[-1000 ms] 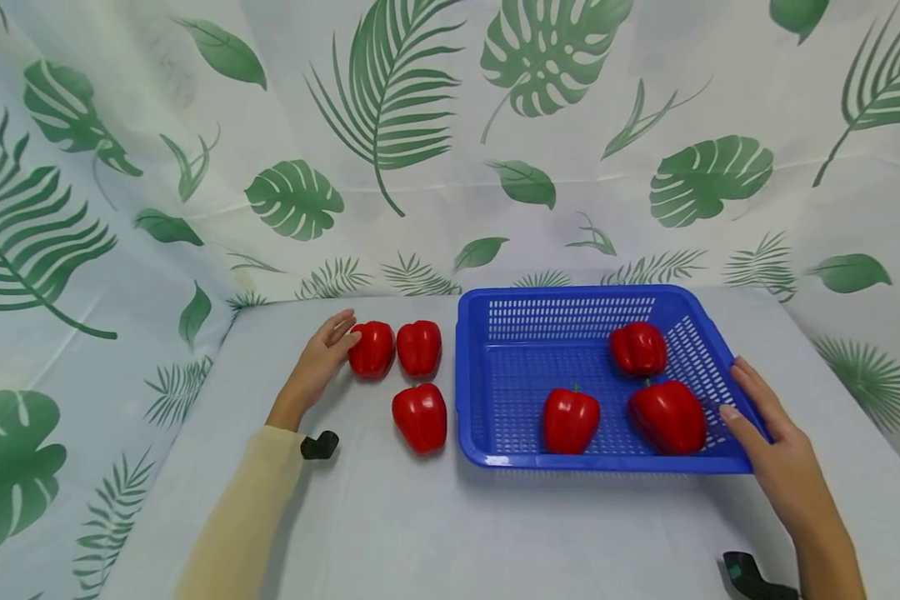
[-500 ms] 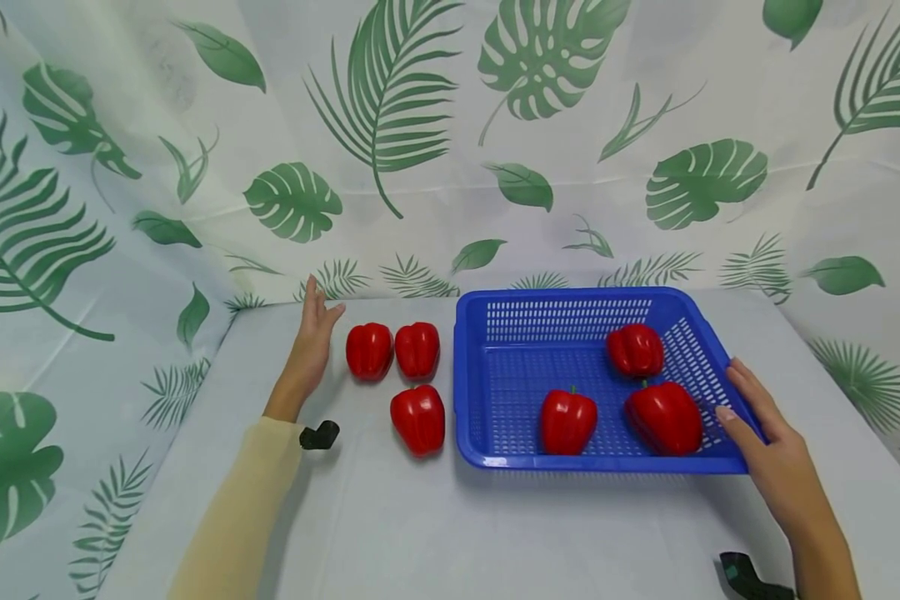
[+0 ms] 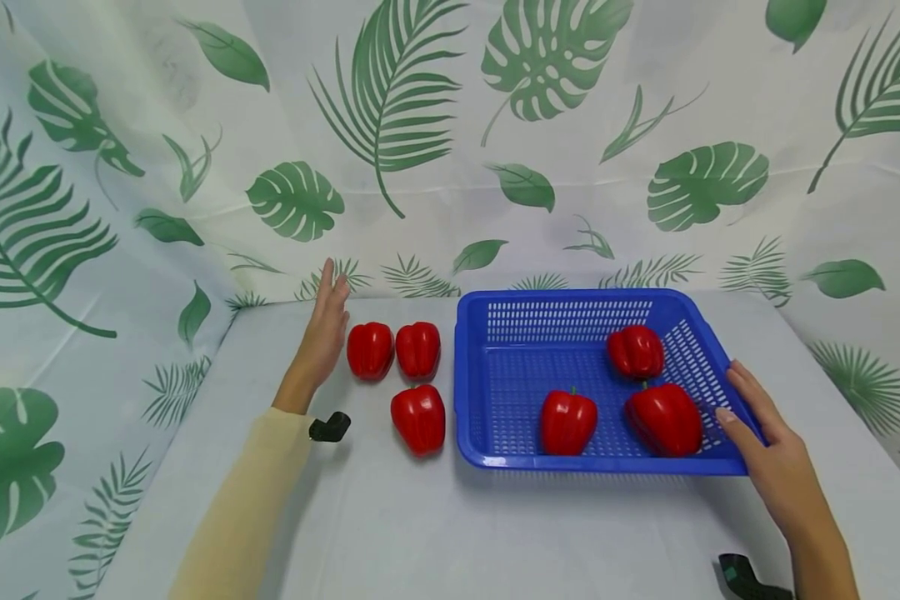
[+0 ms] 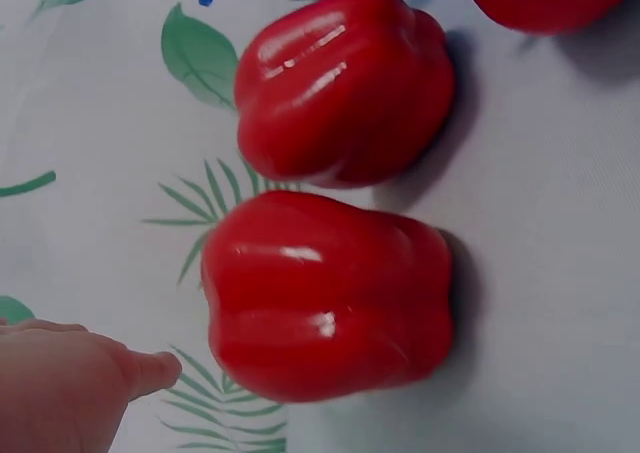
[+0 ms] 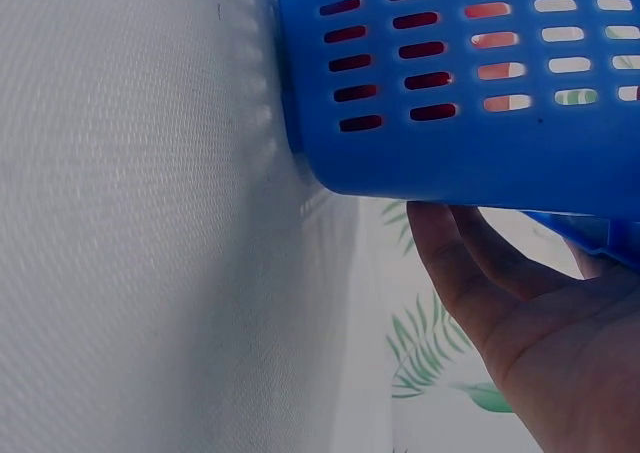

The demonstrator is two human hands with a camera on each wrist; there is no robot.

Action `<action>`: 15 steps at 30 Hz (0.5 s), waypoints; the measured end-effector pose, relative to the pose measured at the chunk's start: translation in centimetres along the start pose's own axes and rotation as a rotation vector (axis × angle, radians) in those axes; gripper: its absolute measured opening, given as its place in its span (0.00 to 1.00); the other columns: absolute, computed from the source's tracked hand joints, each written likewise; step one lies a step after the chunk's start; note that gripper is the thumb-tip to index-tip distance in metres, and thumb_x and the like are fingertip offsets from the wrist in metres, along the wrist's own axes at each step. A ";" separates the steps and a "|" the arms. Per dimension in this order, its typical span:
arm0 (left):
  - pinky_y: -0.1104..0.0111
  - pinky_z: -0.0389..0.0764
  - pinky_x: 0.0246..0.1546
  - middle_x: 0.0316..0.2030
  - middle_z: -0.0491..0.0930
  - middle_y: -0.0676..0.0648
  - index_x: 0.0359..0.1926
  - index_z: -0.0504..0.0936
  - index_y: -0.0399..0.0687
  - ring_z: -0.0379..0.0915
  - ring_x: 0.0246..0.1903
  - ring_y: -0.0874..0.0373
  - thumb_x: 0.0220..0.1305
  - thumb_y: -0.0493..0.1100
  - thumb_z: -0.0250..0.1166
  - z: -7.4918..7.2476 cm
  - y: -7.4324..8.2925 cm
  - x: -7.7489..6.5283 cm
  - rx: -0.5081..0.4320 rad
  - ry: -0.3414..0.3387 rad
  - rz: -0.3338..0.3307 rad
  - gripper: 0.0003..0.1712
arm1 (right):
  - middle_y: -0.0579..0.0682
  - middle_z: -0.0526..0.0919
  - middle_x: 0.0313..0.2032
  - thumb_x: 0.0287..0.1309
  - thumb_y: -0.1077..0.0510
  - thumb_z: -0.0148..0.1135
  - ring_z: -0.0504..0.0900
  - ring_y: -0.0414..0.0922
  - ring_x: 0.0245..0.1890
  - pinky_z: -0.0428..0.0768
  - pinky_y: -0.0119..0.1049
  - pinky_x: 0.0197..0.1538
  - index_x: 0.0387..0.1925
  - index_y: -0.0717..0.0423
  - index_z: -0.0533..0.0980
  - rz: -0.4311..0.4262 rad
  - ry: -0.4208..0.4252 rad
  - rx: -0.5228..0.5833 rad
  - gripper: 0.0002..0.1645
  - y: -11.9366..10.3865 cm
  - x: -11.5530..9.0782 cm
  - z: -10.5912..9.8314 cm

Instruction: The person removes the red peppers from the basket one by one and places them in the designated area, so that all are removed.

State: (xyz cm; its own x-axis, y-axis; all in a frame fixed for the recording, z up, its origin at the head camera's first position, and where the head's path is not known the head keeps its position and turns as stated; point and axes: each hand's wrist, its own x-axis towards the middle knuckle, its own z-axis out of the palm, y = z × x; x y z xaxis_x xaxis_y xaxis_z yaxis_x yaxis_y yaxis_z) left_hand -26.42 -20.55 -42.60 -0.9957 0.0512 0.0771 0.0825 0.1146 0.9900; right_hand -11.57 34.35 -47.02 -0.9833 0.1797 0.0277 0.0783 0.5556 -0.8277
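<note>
Head cam: farthest out, above the table point(image 3: 390, 525), facing forward and down. Curtain point(image 3: 420, 237) at 12 o'clock, left hand point(image 3: 322, 337) at 9, right hand point(image 3: 780, 467) at 4. Left wrist cam: close-up on two peppers point(image 4: 330, 298), rolled roughly a quarter turn; curtain at 9, table at 3. Right wrist cam: low, close, looking along the table; table at 9, basket point(image 5: 450, 163) at 1. Head/left wrist share those peppers. Head/right wrist share right hand and basket.

A pale table point(image 3: 510, 533) carries three red peppers point(image 3: 418, 421) beside a blue basket point(image 3: 607, 463).
</note>
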 end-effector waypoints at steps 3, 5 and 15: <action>0.52 0.45 0.82 0.87 0.36 0.50 0.88 0.34 0.69 0.35 0.84 0.54 0.80 0.65 0.47 0.6 0.5 0.1 -0.029 -0.020 0.029 0.47 | 0.30 0.40 0.84 0.83 0.43 0.49 0.35 0.54 0.85 0.52 0.81 0.67 0.87 0.35 0.46 0.003 -0.001 0.000 0.41 0.0 0.0 0.0; 0.52 0.45 0.82 0.86 0.38 0.49 0.88 0.34 0.67 0.35 0.84 0.53 0.79 0.63 0.47 1.2 1.0 0.1 -0.053 -0.035 0.046 0.47 | 0.31 0.41 0.84 0.83 0.43 0.49 0.36 0.54 0.84 0.52 0.81 0.67 0.87 0.36 0.46 0.000 0.001 -0.001 0.41 0.0 0.0 0.0; 0.53 0.47 0.81 0.86 0.40 0.50 0.88 0.35 0.66 0.36 0.84 0.54 0.77 0.60 0.48 4.4 2.5 0.7 -0.111 -0.090 0.097 0.48 | 0.30 0.42 0.84 0.82 0.44 0.50 0.36 0.53 0.85 0.52 0.80 0.67 0.87 0.35 0.47 -0.013 0.005 0.003 0.41 0.0 0.0 0.0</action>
State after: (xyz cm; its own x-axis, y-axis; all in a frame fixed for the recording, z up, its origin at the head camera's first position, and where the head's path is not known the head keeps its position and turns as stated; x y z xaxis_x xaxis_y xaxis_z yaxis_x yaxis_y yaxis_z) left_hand -26.73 -15.83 -40.60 -0.9752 0.1458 0.1667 0.1677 -0.0053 0.9858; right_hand -11.54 34.38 -47.03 -0.9834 0.1767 0.0414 0.0649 0.5555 -0.8290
